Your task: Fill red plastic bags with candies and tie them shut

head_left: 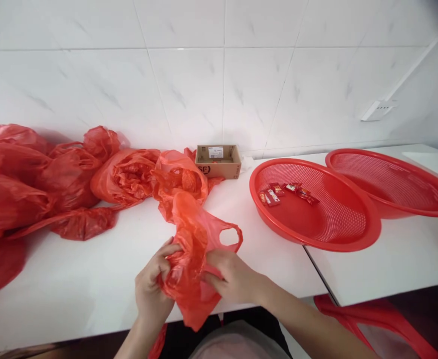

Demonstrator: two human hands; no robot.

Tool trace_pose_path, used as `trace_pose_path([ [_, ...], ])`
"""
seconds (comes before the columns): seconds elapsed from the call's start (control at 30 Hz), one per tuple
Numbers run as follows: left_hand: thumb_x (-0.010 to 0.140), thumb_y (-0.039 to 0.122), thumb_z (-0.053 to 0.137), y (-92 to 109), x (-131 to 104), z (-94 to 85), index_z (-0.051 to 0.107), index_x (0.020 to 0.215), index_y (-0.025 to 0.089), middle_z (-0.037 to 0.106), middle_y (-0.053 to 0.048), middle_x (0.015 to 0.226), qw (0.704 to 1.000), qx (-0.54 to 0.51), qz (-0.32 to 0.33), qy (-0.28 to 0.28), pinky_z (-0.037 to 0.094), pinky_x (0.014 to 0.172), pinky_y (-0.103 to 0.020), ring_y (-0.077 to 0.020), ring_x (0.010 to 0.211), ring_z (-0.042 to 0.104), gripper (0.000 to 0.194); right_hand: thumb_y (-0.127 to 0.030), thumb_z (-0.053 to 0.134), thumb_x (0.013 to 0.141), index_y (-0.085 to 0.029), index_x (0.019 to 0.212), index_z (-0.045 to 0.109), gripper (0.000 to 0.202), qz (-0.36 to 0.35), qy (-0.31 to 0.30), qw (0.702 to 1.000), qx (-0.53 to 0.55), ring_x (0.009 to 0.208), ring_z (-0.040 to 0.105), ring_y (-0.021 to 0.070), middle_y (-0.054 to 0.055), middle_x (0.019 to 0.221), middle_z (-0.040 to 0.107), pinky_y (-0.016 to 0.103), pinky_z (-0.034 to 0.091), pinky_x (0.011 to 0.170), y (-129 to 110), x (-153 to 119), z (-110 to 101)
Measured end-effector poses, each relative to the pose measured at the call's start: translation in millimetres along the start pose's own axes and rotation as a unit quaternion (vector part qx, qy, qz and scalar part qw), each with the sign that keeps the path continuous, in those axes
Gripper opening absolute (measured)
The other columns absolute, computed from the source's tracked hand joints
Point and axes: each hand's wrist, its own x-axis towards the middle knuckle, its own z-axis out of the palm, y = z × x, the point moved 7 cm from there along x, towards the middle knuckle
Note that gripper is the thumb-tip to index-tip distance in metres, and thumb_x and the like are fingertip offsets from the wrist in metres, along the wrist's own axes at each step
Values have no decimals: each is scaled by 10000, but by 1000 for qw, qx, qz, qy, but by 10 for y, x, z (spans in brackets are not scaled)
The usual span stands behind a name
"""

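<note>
A crumpled red plastic bag [192, 249] hangs between my hands at the front edge of the white table, its loop handle spread out to the right. My left hand [153, 279] is closed on the bag's left side, fingers curled into the bunched film. From the right, my right hand [230, 276] pinches the bag, with its fingertips partly hidden in the plastic. Just behind the held bag sits another opened red bag [181, 174] with crumpled plastic inside.
Filled red bags [13, 184] crowd the table's left side. A small cardboard box [219, 169] stands by the wall. To the right are a red basket [316, 234] holding several small packets [273, 195] and a second red basket [394, 199]. A red chair [383, 319] is below.
</note>
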Motion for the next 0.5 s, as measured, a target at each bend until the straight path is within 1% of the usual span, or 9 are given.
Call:
trace_pose_path([
  [0.07, 719, 100, 666, -203, -132, -172, 377, 584, 197, 604, 35, 688, 987, -41, -127, 86, 473, 542, -194, -101, 591, 566, 333, -380, 593, 887, -195, 1269, 590, 425, 45, -31, 988, -145, 1107, 579, 284, 128, 1203, 643, 438, 406, 968, 167, 8, 105],
  [0.1, 733, 120, 665, -276, -183, -293, 360, 584, 195, 571, 53, 645, 976, -53, -164, 133, 429, 497, -165, -77, 540, 518, 348, -410, 616, 866, -196, 1275, 592, 462, 82, -40, 972, -215, 1126, 566, 321, 149, 1229, 628, 482, 386, 975, 268, 0, 89],
  [0.17, 746, 163, 681, -373, -222, -563, 316, 586, 192, 563, 63, 632, 958, -61, -189, 207, 438, 543, -146, -67, 576, 538, 400, -441, 593, 873, -176, 1197, 645, 422, 161, -48, 934, -315, 1082, 591, 348, 167, 1176, 654, 506, 383, 949, 433, -32, -66],
  [0.2, 731, 197, 713, -431, -213, -666, 304, 585, 191, 617, 46, 699, 954, -63, -203, 213, 466, 600, -154, -84, 667, 593, 434, -438, 564, 890, -162, 1128, 675, 381, 190, -56, 919, -342, 1030, 618, 337, 162, 1107, 683, 490, 396, 928, 479, -49, -169],
  [0.23, 695, 241, 758, -511, -200, -733, 316, 586, 190, 675, 15, 823, 951, -70, -231, 195, 494, 649, -179, -121, 785, 638, 458, -436, 544, 901, -150, 1058, 694, 360, 207, -69, 908, -357, 964, 645, 320, 151, 1022, 708, 468, 409, 903, 497, -61, -267],
  [0.27, 647, 291, 802, -598, -191, -760, 351, 598, 192, 699, -24, 971, 948, -78, -267, 155, 518, 675, -215, -173, 892, 655, 464, -434, 529, 908, -145, 1000, 702, 349, 217, -79, 902, -365, 904, 663, 302, 138, 947, 722, 448, 420, 877, 490, -67, -357],
  [0.37, 500, 426, 874, -762, -247, -695, 532, 769, 227, 598, -101, 1304, 936, -90, -340, -22, 569, 676, -328, -306, 1060, 631, 478, -394, 508, 920, -157, 946, 695, 303, 205, -75, 903, -369, 871, 672, 283, 118, 911, 729, 408, 429, 826, 350, -51, -532],
  [0.43, 430, 486, 891, -759, -330, -640, 589, 1000, 296, 509, -113, 1415, 930, -87, -339, -108, 583, 734, -419, -367, 1135, 591, 673, -346, 487, 930, -175, 948, 685, 262, 187, -56, 913, -359, 874, 666, 270, 103, 930, 725, 383, 428, 794, 224, -32, -551],
  [0.5, 393, 549, 889, -694, -412, -584, 538, 1213, 374, 488, -118, 1436, 932, -69, -316, -163, 578, 776, -492, -404, 1148, 581, 909, -318, 461, 943, -189, 932, 680, 255, 174, -42, 924, -339, 868, 657, 255, 90, 925, 720, 361, 425, 769, 127, -23, -515],
])
